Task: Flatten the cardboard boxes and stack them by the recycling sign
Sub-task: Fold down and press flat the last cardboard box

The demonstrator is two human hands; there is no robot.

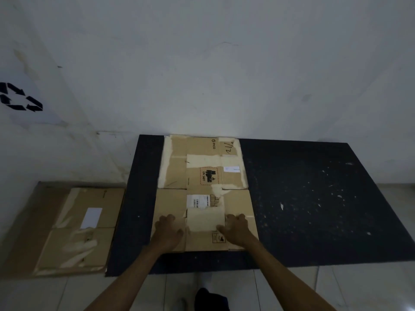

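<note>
both hands (168, 230) (237, 228) pressing flattened box (203, 194) near edge

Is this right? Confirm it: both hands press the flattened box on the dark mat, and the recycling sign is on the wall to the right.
Not quite. In the head view the recycling sign is on the wall to the left, above the stack of flattened cardboard. The rest holds: the left hand and right hand press the flattened box on the dark mat.
</note>
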